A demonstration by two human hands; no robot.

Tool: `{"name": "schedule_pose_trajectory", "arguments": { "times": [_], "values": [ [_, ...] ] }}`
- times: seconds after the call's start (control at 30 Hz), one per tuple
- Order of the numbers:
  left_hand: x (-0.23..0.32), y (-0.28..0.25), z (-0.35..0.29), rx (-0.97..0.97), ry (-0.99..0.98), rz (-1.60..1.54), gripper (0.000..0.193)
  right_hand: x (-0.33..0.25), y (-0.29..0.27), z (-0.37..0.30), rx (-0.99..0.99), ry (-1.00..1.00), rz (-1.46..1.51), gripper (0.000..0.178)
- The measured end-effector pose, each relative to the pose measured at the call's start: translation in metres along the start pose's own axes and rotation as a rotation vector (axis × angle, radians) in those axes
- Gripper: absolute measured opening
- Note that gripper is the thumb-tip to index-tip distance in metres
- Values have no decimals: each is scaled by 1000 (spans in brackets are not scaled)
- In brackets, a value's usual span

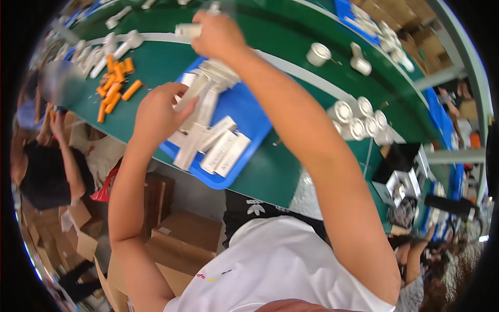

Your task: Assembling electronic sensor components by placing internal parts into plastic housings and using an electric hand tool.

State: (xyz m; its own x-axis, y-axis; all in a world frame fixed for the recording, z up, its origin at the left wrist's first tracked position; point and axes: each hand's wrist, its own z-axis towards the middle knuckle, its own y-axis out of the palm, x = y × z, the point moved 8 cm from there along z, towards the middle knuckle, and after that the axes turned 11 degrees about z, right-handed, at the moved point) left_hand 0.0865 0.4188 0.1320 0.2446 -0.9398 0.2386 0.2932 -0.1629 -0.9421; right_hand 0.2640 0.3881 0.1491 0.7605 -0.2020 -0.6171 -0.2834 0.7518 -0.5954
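My left hand (163, 112) reaches over the left side of a blue tray (249, 117). Its fingers are closed round a long white plastic piece (188, 99). Under and beside it, several white oblong pieces (228, 151) lie loose in the tray, some with dark print. My right hand (221, 39) is stretched out past the tray, over the green conveyor belt. A short white piece (188, 30) sticks out to the left of its curled fingers, which seem to grip it; the far end of this hand is slightly blurred.
Orange cylinders (115, 86) are heaped on the green table left of the tray. White handheld devices (122, 49) lie behind them. Round white parts (356, 119) stand to the right. Cardboard boxes (187, 231) are below the table. A co-worker (49, 166) sits at the left.
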Motion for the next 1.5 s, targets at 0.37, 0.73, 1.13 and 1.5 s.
{"name": "schedule_pose_trajectory", "arguments": {
  "times": [0.37,0.73,1.13,1.5],
  "values": [
    [227,86,2,-178,1103,100,71,20,-317,-360,507,135,762,36],
    [245,107,-41,-324,26,-1061,26,51,-301,-500,559,286,482,43],
    [337,96,-139,-49,375,-848,26,-23,-338,-445,525,-259,697,50],
    [336,104,-145,-114,510,-859,41,12,-305,-456,450,-14,805,47]
  ]
}}
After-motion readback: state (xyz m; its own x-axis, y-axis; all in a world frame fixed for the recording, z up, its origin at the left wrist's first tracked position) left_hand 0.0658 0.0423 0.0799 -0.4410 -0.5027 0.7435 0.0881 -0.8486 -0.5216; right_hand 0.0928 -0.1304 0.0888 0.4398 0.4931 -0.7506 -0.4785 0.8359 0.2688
